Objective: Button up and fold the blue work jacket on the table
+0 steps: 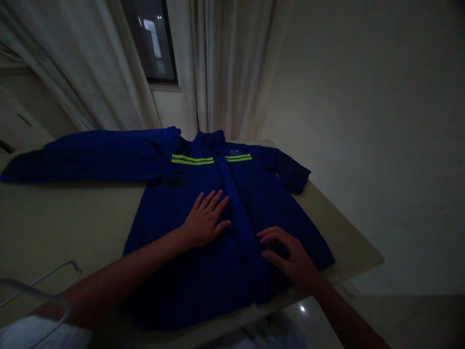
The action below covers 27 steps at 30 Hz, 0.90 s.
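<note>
A dark blue jacket (203, 194) with two neon yellow chest stripes lies front up on a pale table (54, 218), one sleeve stretched out to the left. My left hand (205, 220) rests flat on the jacket's front, fingers spread and open, just left of the centre placket. My right hand (286, 257) lies on the lower right front, fingers curled toward the fabric near the placket; whether it pinches the cloth is unclear.
A white wire hanger (43, 286) lies at the table's near left corner. Pale curtains (218, 68) and a dark window (152, 39) stand behind the table. A plain wall is at right, and shiny floor (363, 315) shows below the table's right edge.
</note>
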### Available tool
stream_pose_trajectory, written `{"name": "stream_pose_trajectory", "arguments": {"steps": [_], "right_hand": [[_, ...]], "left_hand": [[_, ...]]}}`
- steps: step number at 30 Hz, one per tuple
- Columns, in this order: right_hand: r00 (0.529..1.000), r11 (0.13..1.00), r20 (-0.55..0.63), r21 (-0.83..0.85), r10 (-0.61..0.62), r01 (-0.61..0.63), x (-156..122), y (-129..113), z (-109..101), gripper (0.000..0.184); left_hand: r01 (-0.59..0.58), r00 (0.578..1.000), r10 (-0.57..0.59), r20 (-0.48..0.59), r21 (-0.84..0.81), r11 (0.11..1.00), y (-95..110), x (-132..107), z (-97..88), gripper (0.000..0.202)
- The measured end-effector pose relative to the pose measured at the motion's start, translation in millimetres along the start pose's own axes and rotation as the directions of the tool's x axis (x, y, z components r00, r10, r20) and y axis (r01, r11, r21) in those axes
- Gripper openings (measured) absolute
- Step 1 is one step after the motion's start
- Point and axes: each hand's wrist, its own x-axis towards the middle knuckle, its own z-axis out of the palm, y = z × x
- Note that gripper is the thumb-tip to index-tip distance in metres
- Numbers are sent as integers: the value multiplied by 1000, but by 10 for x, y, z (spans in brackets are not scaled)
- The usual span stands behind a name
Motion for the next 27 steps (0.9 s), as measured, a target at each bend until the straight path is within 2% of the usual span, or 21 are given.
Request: {"name": "stream_pose_trajectory", "arguments": {"steps": [2, 4, 6, 8, 10, 11, 13, 16, 18, 19, 21, 23, 25, 27], "right_hand": [[1000, 991, 3, -131, -29, 29, 277, 32, 3, 37], [996, 966, 84, -252, -29, 49, 535, 57, 72, 58], [974, 940, 225, -333, 3, 74, 742, 65, 212, 80], [921, 917, 388, -376, 29, 130, 884, 56, 392, 94], [864, 895, 503, -391, 13, 214, 984, 41, 549, 104], [851, 885, 525, -391, -12, 253, 1035, 39, 599, 105], [880, 884, 466, -371, -88, 284, 1174, 64, 625, 92], [971, 918, 179, -334, -160, 213, 1524, 203, 537, 61], [992, 937, -10, -329, -124, 114, 1830, 353, 479, 59], [993, 944, -58, -320, -99, 76, 1989, 432, 470, 62], [996, 964, -52, -259, -77, 61, 2290, 573, 506, 69], [993, 981, 58, -156, -107, 115, 2539, 672, 603, 70], [977, 984, 160, -80, -144, 158, 2717, 733, 732, 68], [974, 981, 161, -82, -161, 176, 2819, 772, 853, 61]], "left_hand": [[182, 983, -183, -1, 57, 982, -210, -13, 4, 81], [288, 956, -291, 29, 77, 954, -351, -67, 56, 83], [306, 949, -311, 54, 76, 949, -391, -150, 133, 82], [295, 953, -299, 43, 81, 952, -360, -233, 207, 79], [289, 956, -292, 14, 91, 953, -315, -294, 265, 75], [287, 958, -288, 0, 94, 953, -300, -312, 286, 73], [285, 958, -284, -31, 92, 954, -290, -321, 313, 70], [281, 959, -278, -64, 57, 958, -283, -259, 298, 72], [240, 969, -238, -69, 12, 971, -249, -174, 247, 74], [195, 978, -196, -65, -19, 981, -221, -126, 213, 74], [66, 996, -71, -46, -102, 993, -155, -38, 145, 73], [-62, 998, 59, -22, -190, 980, -96, 18, 96, 70], [-109, 994, 111, -8, -251, 962, -60, 32, 71, 69], [-94, 995, 98, -2, -282, 955, -48, 20, 58, 68]]}}
